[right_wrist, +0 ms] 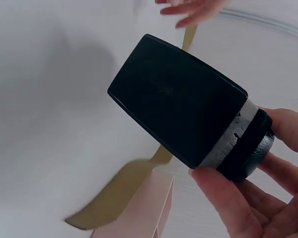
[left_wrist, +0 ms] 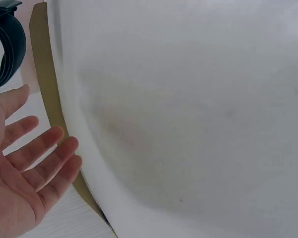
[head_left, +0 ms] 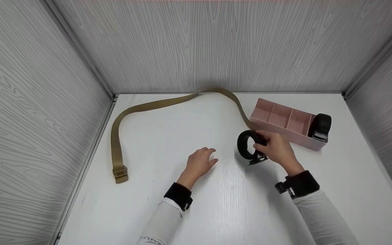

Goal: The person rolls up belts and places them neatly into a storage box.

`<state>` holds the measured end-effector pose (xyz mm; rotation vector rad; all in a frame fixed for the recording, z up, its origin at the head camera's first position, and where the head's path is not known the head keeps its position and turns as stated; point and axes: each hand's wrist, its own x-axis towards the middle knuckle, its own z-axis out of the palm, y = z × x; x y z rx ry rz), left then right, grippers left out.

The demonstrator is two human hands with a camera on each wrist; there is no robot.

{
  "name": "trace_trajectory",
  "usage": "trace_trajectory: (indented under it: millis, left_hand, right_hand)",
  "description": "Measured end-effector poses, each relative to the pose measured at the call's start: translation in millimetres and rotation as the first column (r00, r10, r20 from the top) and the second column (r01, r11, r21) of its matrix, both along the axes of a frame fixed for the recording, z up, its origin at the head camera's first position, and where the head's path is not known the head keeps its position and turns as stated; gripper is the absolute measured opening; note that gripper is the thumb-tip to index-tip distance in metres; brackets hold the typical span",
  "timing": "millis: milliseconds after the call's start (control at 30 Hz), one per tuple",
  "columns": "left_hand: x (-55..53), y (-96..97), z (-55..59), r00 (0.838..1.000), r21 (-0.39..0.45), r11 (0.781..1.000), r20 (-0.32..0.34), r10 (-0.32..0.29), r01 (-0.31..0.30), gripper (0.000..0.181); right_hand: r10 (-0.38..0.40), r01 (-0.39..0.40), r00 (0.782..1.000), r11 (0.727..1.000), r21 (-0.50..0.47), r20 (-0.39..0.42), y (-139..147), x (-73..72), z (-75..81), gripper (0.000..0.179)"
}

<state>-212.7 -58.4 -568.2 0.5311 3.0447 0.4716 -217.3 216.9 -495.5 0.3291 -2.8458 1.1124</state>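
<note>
My right hand (head_left: 277, 149) pinches a rolled-up black belt (head_left: 241, 146) between thumb and fingers, lifted over the white table. The coil's round hole faces left in the head view, and its buckle hangs at the bottom. Filling the middle of the right wrist view is the flat black face of the buckle (right_wrist: 174, 99). My left hand (head_left: 197, 163) hovers to the left of the belt, its fingers spread and holding nothing. A tan webbing belt (head_left: 155, 105) lies unrolled in a wide curve, one end passing behind the black coil beside the pink box.
Toward the back right stands a pink divided box (head_left: 299, 139). Its rightmost compartment holds a black rolled thing (head_left: 321, 124) with a shiny metal buckle. The tan belt's plastic buckle (head_left: 120, 173) rests near the table's left edge. Pale wood-grain walls enclose the table's back and sides.
</note>
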Motion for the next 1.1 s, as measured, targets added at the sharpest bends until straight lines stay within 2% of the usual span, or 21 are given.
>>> trace_trajectory:
  millis: [167, 267, 400, 533, 667, 800, 933, 1100]
  left_hand:
    - [1.8, -13.6, -5.9, 0.998, -0.079, 0.995, -0.006, 0.056, -0.056, 0.039]
    - [1.9, -20.5, -9.2, 0.996, -0.123, 0.988, -0.019, 0.088, -0.090, 0.040]
    - [2.5, -26.5, -10.7, 0.994, -0.139, 0.984, -0.024, 0.107, -0.110, 0.041]
    - [3.9, -29.4, -10.8, 0.995, -0.144, 0.984, -0.022, 0.098, -0.100, 0.042]
    - [4.7, -30.0, -10.4, 0.995, -0.145, 0.984, -0.018, 0.097, -0.099, 0.042]
    - [4.9, -29.3, -10.0, 0.994, -0.130, 0.986, -0.005, 0.107, -0.106, 0.043]
    - [5.5, -28.5, -9.7, 0.994, -0.126, 0.986, -0.009, 0.105, -0.105, 0.043]
    - [4.6, -27.7, -12.6, 0.993, -0.128, 0.985, -0.029, 0.110, -0.113, 0.043]
  right_hand:
    - [-0.070, 0.070, 0.997, 0.996, 0.051, 0.006, 26, -9.7, 8.1, 0.046]
    - [-0.106, 0.111, 0.992, 0.991, 0.080, -0.063, 41, -17.4, 14.1, 0.048]
    - [-0.178, 0.195, 0.974, 0.974, 0.114, -0.143, 61, -28.7, 22.4, 0.045]
    - [-0.268, 0.287, 0.951, 0.950, 0.120, -0.154, 80, -39.7, 30.9, 0.046]
    - [-0.377, 0.392, 0.915, 0.915, 0.092, -0.146, 94, -51.1, 37.7, 0.052]
    - [-0.481, 0.493, 0.863, 0.868, 0.052, -0.155, 104, -61.7, 37.2, 0.052]
    - [-0.550, 0.561, 0.815, 0.828, 0.009, -0.181, 108, -71.2, 28.5, 0.050]
    - [-0.586, 0.601, 0.786, 0.799, 0.022, -0.198, 107, -79.0, 12.3, 0.050]
